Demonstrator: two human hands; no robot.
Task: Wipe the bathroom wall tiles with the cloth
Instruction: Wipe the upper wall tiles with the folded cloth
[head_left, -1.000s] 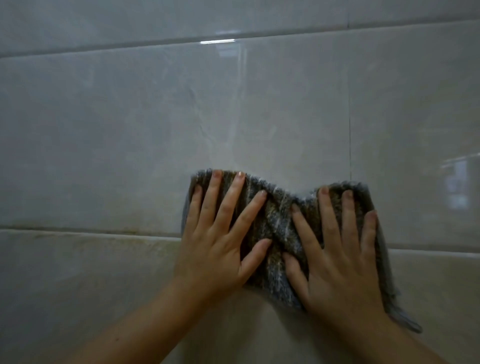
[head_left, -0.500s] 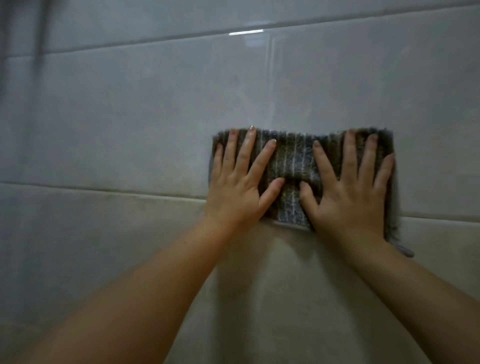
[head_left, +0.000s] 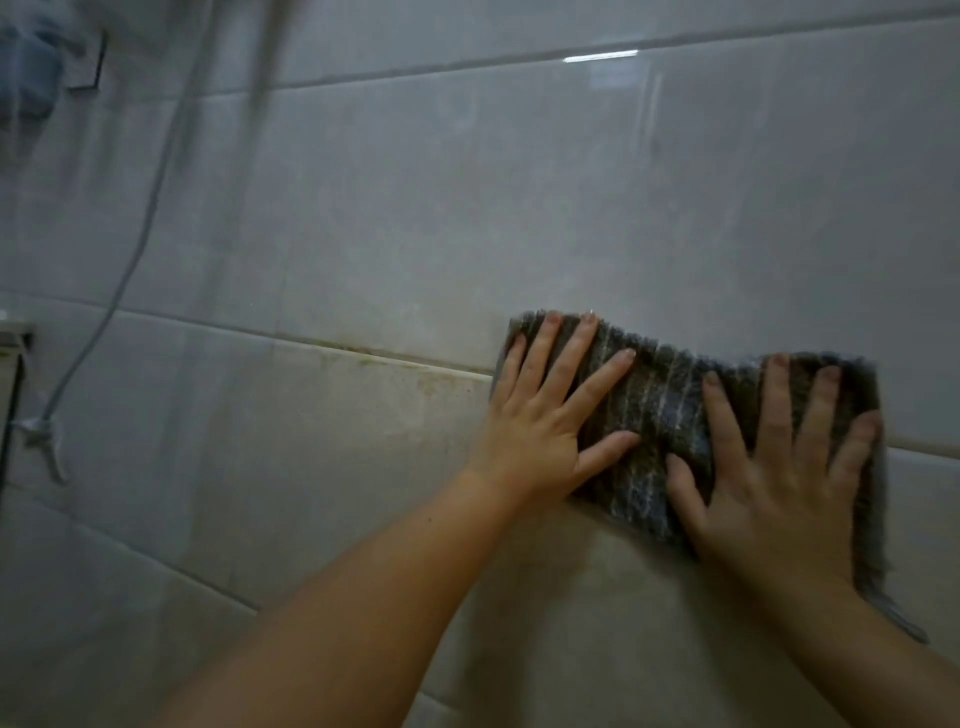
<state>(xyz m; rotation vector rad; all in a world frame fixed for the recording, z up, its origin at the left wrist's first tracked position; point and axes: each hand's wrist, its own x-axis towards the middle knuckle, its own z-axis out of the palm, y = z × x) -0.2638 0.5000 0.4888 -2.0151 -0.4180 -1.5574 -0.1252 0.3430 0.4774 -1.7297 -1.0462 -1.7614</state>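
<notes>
Both palms are flat on the cloth (head_left: 670, 415), and I'd guess that's the whole point of the pose — spread fingers push a wide patch of fabric against the wall tiles (head_left: 467, 218) instead of one bunched-up spot. The left hand (head_left: 545, 415) has its fingers fanned out wide, fingertips reaching the cloth's top edge, thumb pointing toward the other hand. The right hand (head_left: 779, 467) is splayed the same way, a bit blurry, with its little finger near the cloth's far side edge. Neither hand is gripping anything; the cloth is just pinned under open palms, and a band of it shows bare between the two thumbs.

The cloth itself is dark grey and ribbed, with paler stripes running up toward the fingertips, and looks like a fuzzy terry or microfibre weave. A loose corner hangs below the right wrist. It sits right across a horizontal grout line (head_left: 405, 358), which runs out past the left hand's little finger.

That grout stretch looks grubby — brownish, greenish staining along the joint and on the tile just under it. The tiles are big, glossy, pale rectangles, slick enough to catch a bright light reflection well above the fingertips. Far off beyond the left hand, a thin hose (head_left: 150, 208) trails down the wall to a small fitting.
</notes>
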